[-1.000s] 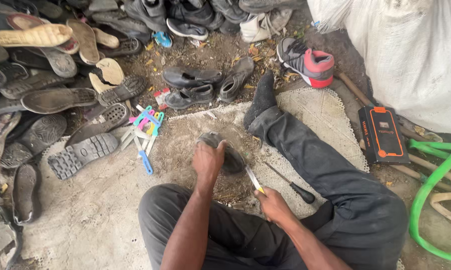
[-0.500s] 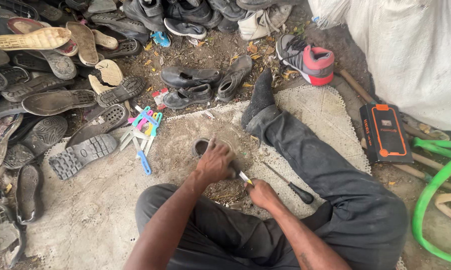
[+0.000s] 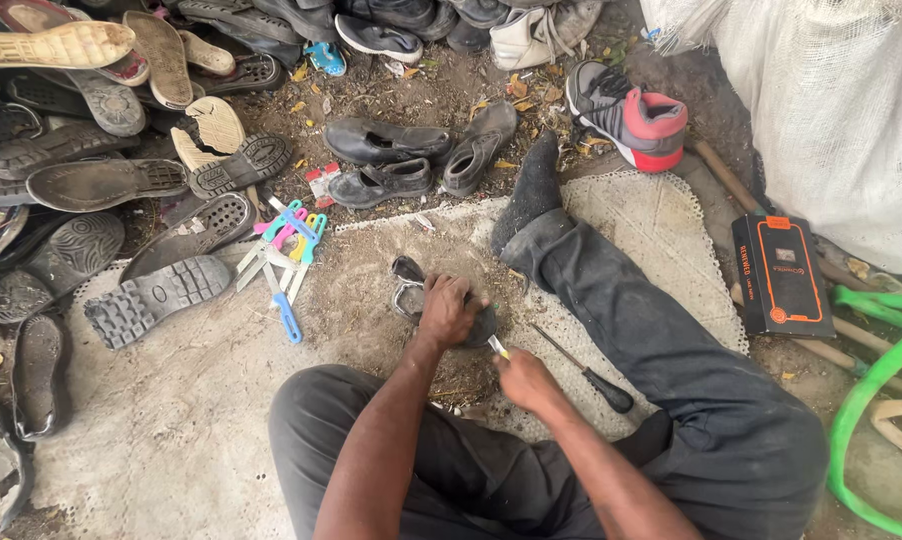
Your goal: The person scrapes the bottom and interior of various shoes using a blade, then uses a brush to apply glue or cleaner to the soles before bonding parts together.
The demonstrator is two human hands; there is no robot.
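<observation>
A worn dark shoe lies on the mat between the person's legs, its toe pointing far-left. The left hand presses down on it, fingers curled over its heel part. The right hand, just near-right, is closed around a small yellow-handled blade touching the shoe. A black-handled screwdriver lies right. Colourful toothbrushes lie left; shoe soles pile far-left.

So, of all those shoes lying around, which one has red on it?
The grey sneaker with the red heel and toe, lying alone at the top right near the white sack. The other shoes there are black, brown or pale.
</observation>
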